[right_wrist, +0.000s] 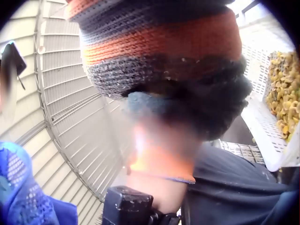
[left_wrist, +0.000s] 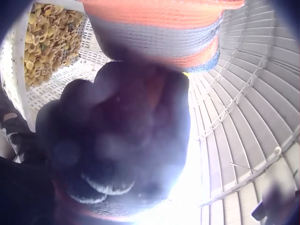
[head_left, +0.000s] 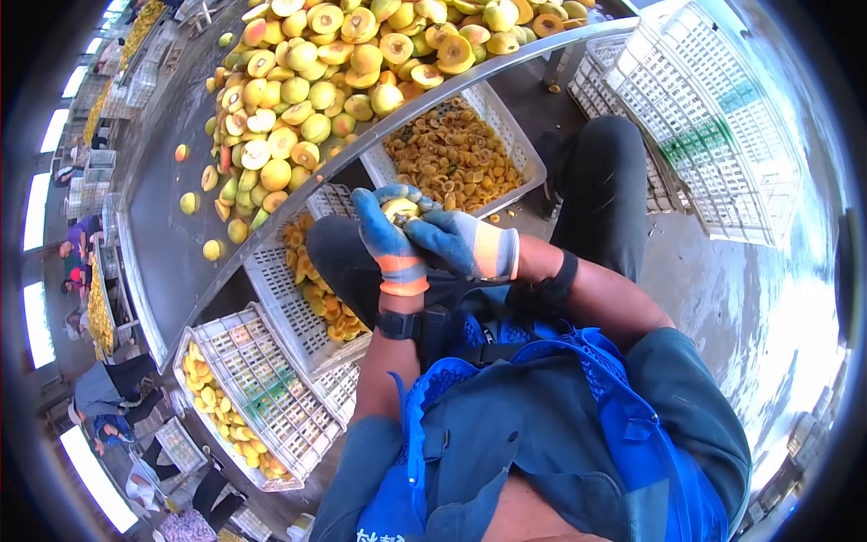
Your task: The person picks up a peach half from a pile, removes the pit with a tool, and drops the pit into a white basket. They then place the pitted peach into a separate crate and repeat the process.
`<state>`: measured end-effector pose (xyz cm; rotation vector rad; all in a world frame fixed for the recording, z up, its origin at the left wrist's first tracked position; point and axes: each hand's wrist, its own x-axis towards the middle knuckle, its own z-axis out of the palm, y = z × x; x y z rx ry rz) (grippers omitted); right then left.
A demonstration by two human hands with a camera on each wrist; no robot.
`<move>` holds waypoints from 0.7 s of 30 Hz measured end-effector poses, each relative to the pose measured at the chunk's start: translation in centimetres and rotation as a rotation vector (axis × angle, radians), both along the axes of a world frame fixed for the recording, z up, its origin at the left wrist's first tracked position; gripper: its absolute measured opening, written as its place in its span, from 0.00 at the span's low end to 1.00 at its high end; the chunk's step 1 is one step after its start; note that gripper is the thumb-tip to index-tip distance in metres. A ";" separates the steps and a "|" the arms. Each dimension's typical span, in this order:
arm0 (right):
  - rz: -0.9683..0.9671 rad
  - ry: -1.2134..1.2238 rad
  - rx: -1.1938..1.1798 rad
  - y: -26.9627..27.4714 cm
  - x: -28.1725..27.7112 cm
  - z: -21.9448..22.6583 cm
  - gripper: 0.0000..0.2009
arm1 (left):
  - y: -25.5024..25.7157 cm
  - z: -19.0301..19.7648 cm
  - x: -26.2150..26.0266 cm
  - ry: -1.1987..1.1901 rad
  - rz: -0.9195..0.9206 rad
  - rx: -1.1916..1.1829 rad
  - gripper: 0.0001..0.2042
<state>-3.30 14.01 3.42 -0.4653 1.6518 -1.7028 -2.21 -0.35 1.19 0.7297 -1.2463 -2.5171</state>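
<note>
My left hand (head_left: 386, 237), in a blue-palmed knit glove with an orange and grey cuff, holds a yellow peach piece (head_left: 397, 209) up in front of my knees. Close against it, the matching gloved right hand (head_left: 459, 242) brings its fingertips to the fruit; I cannot tell whether they pinch a tool. In the left wrist view a dark, backlit glove (left_wrist: 126, 126) hides the fruit. From the right wrist, the striped knit cuff (right_wrist: 154, 51) and dark glove fill the upper part. Halved yellow peaches (head_left: 298, 108) lie heaped on the metal table (head_left: 172, 226) beyond my hands.
A white crate (head_left: 533, 172) of scooped-out peach scraps stands under the table edge. Another crate (head_left: 271, 271) holding yellow pieces is beside my leg, with a further crate (head_left: 262, 388) of peaches at lower left. Stacked crates (head_left: 713, 126) stand at right. Other people work at far left.
</note>
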 end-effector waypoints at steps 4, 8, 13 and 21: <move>0.189 -0.137 0.009 0.9 -0.9 0.4 0.23 | -0.4 -0.3 0.6 -0.059 -0.062 -0.007 0.29; 0.201 -0.088 -0.002 1.1 -0.9 1.0 0.25 | -0.2 -0.3 0.9 -0.080 -0.083 -0.010 0.28; 0.246 0.046 0.037 1.4 -1.4 1.2 0.25 | -0.3 -1.7 1.0 -0.079 -0.133 -0.035 0.26; 0.266 -0.101 0.187 1.6 -1.5 0.1 0.25 | -0.4 -3.2 0.8 -0.133 -0.231 -0.109 0.26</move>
